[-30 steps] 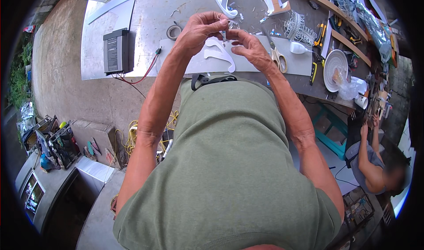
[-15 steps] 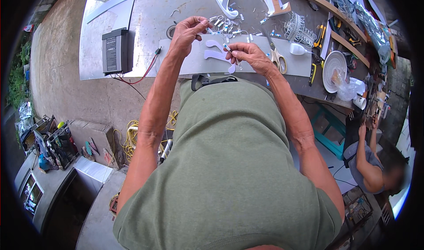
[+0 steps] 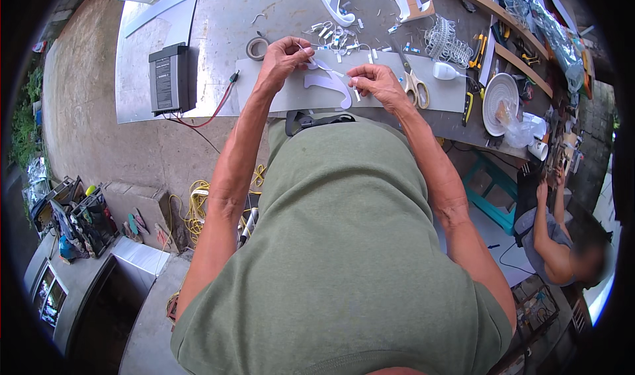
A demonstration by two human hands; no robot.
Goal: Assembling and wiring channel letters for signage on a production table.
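My left hand [image 3: 283, 62] is closed in a pinch on one end of a thin white wired string of small LED modules [image 3: 331, 71]. My right hand [image 3: 378, 86] pinches the other end, and a short white piece hangs below its fingertips. The string spans the gap between both hands, above a flat pale-lilac curved letter piece [image 3: 329, 84] lying on a grey sheet [image 3: 278, 103]. Just beyond the hands lies a tangled heap of more small white and blue modules [image 3: 342, 39]. A roll of tape [image 3: 257, 48] sits beside my left hand, and scissors [image 3: 415, 87] lie right of my right hand.
A black power supply box [image 3: 169, 79] with red leads stands at the table's left. White letter shells [image 3: 335, 4] are at the back. Coiled white wire [image 3: 446, 43], a white bottle [image 3: 446, 71], cutters and a round white plate [image 3: 501, 103] lie right. A co-worker [image 3: 552, 239] is far right.
My right hand has moved slightly right, and the string now shows stretched between my hands. My left hand has lowered a little. The view has shifted slightly.
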